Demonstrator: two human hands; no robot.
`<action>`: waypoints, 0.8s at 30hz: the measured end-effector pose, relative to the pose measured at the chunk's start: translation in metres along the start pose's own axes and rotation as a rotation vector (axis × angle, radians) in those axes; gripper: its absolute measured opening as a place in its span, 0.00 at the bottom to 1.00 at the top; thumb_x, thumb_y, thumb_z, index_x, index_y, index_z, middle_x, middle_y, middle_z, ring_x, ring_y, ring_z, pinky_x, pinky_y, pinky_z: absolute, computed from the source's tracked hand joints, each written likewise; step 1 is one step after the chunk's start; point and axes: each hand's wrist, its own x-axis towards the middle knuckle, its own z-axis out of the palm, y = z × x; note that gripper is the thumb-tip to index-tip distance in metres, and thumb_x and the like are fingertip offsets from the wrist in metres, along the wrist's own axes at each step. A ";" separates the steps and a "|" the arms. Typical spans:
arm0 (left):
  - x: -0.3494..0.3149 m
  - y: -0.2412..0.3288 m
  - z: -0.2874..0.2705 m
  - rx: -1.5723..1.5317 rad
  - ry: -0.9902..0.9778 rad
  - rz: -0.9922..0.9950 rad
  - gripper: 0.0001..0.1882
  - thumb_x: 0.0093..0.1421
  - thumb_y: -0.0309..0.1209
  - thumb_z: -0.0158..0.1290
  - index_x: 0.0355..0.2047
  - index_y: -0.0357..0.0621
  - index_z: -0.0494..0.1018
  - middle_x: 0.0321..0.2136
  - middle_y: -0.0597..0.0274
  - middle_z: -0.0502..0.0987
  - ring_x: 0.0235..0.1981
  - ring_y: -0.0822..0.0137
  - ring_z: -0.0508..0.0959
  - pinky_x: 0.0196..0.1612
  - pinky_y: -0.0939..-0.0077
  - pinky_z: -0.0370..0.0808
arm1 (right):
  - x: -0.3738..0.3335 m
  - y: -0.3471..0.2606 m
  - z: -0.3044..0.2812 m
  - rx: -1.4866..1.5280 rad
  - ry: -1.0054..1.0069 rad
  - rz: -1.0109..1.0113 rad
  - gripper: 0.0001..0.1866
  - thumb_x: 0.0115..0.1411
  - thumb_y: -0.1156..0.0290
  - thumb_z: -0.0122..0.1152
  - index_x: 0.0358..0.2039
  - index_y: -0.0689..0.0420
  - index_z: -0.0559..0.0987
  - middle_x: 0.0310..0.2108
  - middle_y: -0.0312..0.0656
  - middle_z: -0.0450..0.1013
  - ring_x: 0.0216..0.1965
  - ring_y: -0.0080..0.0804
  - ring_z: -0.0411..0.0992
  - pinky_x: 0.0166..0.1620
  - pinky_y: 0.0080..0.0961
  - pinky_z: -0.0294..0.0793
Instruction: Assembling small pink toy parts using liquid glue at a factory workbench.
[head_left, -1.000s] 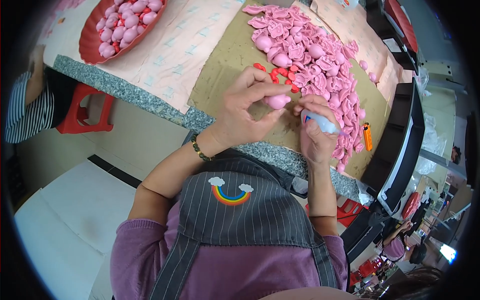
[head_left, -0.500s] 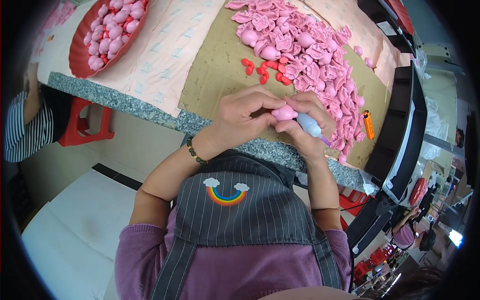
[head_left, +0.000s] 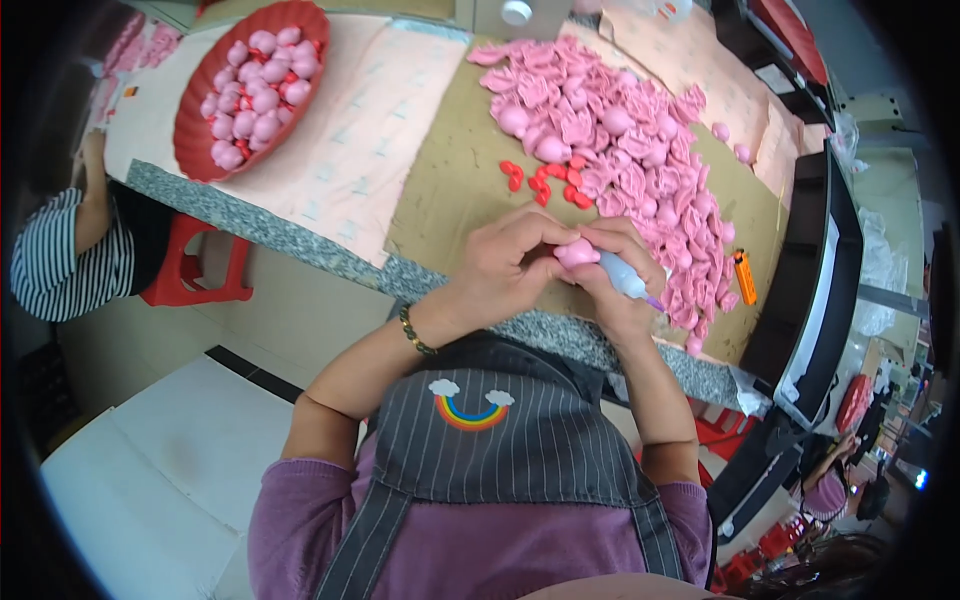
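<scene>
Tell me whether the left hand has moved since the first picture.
Yes: the left hand has drawn back from the red pieces, toward the table's near edge.

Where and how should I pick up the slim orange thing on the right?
Pinch the slim orange thing mid-length, across its narrow width, probably from above and the right: it lies roughly near to far on the cardboard, with pink pieces close on its left. The right hand is nearest but holds a pale bottle.
</scene>
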 end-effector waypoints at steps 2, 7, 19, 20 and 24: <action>0.003 0.006 -0.009 -0.010 0.052 0.006 0.12 0.45 0.14 0.54 0.33 0.35 0.71 0.30 0.58 0.74 0.32 0.69 0.75 0.34 0.81 0.72 | -0.003 -0.005 0.002 0.132 0.027 0.060 0.13 0.46 0.79 0.62 0.35 0.63 0.74 0.37 0.43 0.67 0.37 0.27 0.67 0.40 0.21 0.66; 0.030 0.024 -0.103 0.660 0.377 0.295 0.11 0.46 0.17 0.54 0.32 0.38 0.71 0.29 0.60 0.73 0.31 0.69 0.73 0.35 0.77 0.71 | -0.004 0.005 -0.007 0.105 -0.013 0.089 0.12 0.48 0.84 0.56 0.35 0.64 0.71 0.40 0.41 0.64 0.37 0.26 0.68 0.42 0.21 0.68; 0.079 0.028 -0.156 0.922 0.296 0.421 0.15 0.46 0.21 0.55 0.37 0.41 0.72 0.32 0.59 0.73 0.30 0.61 0.72 0.36 0.71 0.70 | 0.014 0.002 0.005 -0.155 -0.006 -0.030 0.13 0.43 0.84 0.62 0.33 0.63 0.75 0.29 0.41 0.72 0.30 0.26 0.70 0.35 0.19 0.68; 0.078 0.022 -0.134 0.766 0.201 0.326 0.14 0.46 0.21 0.55 0.36 0.41 0.72 0.30 0.59 0.73 0.29 0.61 0.73 0.34 0.71 0.70 | 0.020 0.000 0.009 -0.251 -0.030 -0.108 0.13 0.43 0.84 0.63 0.32 0.64 0.75 0.27 0.41 0.71 0.29 0.27 0.70 0.34 0.20 0.68; 0.081 -0.002 -0.078 0.624 -0.052 0.217 0.15 0.45 0.19 0.55 0.35 0.40 0.72 0.29 0.57 0.70 0.28 0.64 0.73 0.30 0.76 0.71 | 0.045 -0.008 0.030 -0.381 -0.001 -0.132 0.11 0.42 0.80 0.65 0.29 0.64 0.75 0.25 0.43 0.70 0.26 0.33 0.70 0.30 0.24 0.68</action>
